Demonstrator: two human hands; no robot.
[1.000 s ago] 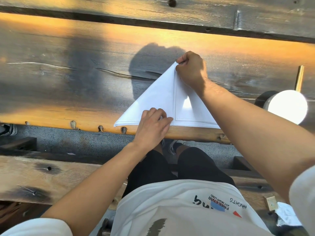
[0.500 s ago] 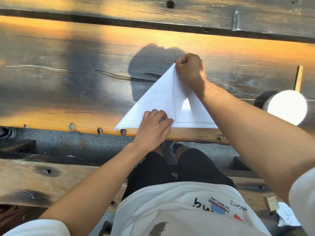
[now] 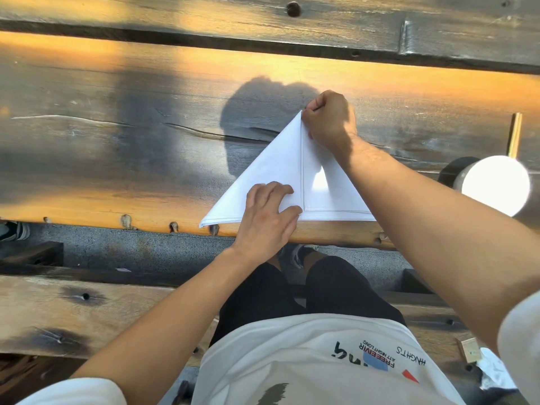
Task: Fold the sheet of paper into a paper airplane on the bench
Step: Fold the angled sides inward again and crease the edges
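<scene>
The white paper (image 3: pixel 280 168) lies folded into a triangle on the wooden bench (image 3: pixel 117 147), its point away from me and its base along the bench's near edge. Two flaps meet at a centre line. My left hand (image 3: pixel 270 216) lies flat on the lower middle of the paper, fingers spread, pressing it down beside the centre line. My right hand (image 3: pixel 330 121) is curled at the tip of the triangle, fingertips pinching the paper's point against the wood. The right flap is partly hidden by my right forearm.
A white cylindrical cup (image 3: pixel 493 185) lies on the bench at the right, with a thin wooden stick (image 3: pixel 515 135) behind it. A lower plank (image 3: pixel 73 314) runs under my arms. Crumpled paper (image 3: pixel 493 372) sits at the bottom right. The bench's left half is bare wood.
My left hand has flattened out, its fingers now spread on the paper. My right hand stays at the tip. The paper has not shifted.
</scene>
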